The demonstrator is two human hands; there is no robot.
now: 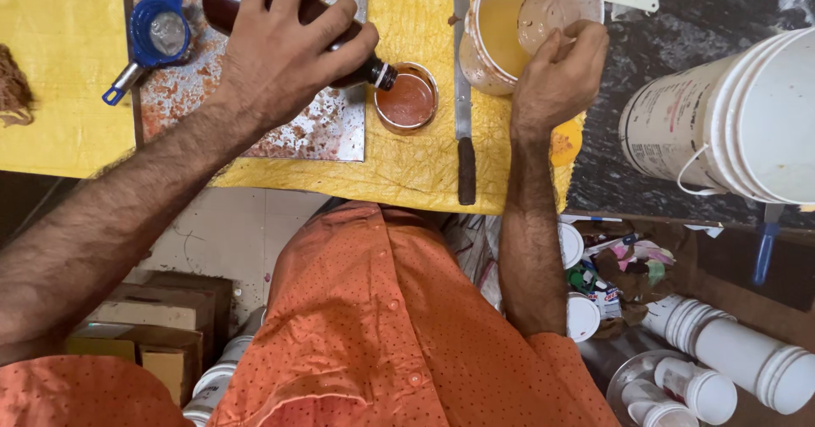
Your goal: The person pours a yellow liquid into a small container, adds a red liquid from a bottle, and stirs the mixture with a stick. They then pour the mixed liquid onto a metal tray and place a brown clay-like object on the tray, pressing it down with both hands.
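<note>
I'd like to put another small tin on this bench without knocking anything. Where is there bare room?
Free: the yellow sheet left of the blue-handled scoop, short of the brown tuft at the edge. Also the front strip near the knife. Crowded: around the small tin, under the dark bottle tipped by the left hand.

Table (628, 164): dark mottled top, left and centre covered by a yellow cloth (399, 164). On the cloth: a stained metal sheet (327, 126), a small round tin (407, 98) of reddish liquid just beside its right edge, a long knife (463, 96) lying lengthwise, a white tub (497, 32) of yellow liquid. A blue-handled strainer (157, 36) rests on the sheet. On the bare dark top at right: a white bucket (739, 117) lying on its side.
</note>
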